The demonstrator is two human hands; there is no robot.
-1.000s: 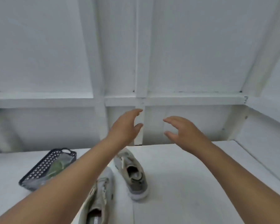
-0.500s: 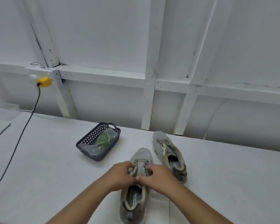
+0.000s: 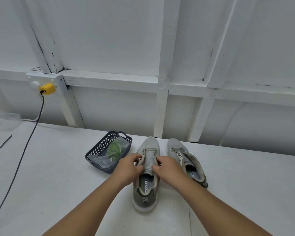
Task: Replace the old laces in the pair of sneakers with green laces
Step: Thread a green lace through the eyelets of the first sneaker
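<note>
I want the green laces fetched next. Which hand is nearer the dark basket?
Left. The left hand grips the near sneaker's left eyelet edge, just right of the basket. The right hand holds the opposite edge, farther off.

Grey mesh-cloth sneaker (image 3: 147,169) between both hands; perforated dark plastic basket (image 3: 99,151) just left of them, holding glossy clear plastic bag (image 3: 107,159); matt white table (image 3: 58,176).
</note>
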